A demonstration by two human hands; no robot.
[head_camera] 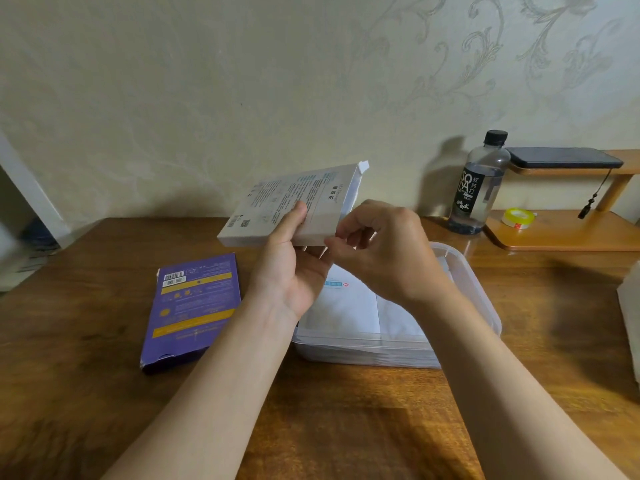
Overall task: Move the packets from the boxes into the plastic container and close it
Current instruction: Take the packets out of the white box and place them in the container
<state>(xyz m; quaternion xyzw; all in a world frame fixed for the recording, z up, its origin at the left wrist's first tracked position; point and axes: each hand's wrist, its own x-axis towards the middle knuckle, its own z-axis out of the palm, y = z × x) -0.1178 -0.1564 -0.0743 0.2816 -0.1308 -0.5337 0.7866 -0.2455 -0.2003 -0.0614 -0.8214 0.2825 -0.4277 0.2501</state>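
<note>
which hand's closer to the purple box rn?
Left. The left hand holds the white box just right of the purple box; the right hand is farther right, at the white box's near end above the plastic container.

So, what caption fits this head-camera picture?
Left hand holds a white box above the open plastic container while the right hand pinches at its near end.

Before me the brown wooden table (86, 393) bears a flat purple cardboard box (194, 306) at my left, a clear plastic container (485, 299) beside it, and a clear black-labelled water bottle (479, 188) and small orange-brown wooden shelf (568, 233) behind.
</note>
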